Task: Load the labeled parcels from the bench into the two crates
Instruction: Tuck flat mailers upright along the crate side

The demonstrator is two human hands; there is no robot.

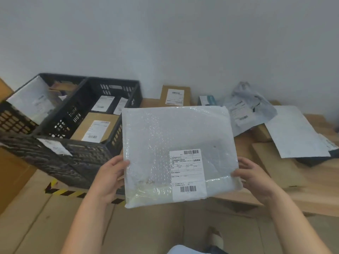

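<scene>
Plain white wall backs a pale wooden bench (311,189). Beside its left end stand two black slatted plastic crates, a left one (14,120) and a right one (113,88). The left hand (110,177) and right hand (255,177) each clasp a side edge of one flat bubble-wrapped white parcel (176,143), thumbs on its front. It is held tilted with the label up, likely for reading, beside the right crate. That crate shows three labelled parcels, the left at least one. At least four wait on the bench: a brown carton (175,97), a small teal-white box (207,100), a grey poly bag (245,109) and a white flat mailer (293,131).
</scene>
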